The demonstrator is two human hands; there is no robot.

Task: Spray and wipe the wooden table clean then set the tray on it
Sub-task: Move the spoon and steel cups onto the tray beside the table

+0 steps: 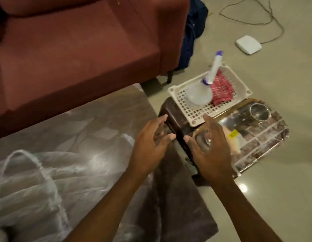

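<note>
A glossy brown table (73,137) fills the lower left, its top full of reflections. To its right a low dark wooden stool or side table (171,110) carries a white plastic basket (192,116) holding a clear spray bottle (200,95) with a white and purple head and a red checked cloth (221,91). A shiny metal tray (267,137) lies beside it with a steel bowl (260,112) on it. My left hand (151,142) and my right hand (209,151) hover open, palms facing each other, over the table's right edge, holding nothing.
A maroon sofa (73,49) stands behind the table. A dark blue bag (192,32) leans beside its arm. On the pale tiled floor lie a white box (248,44) and a cable (256,18). A packet with a yellow label (233,135) sits on the tray.
</note>
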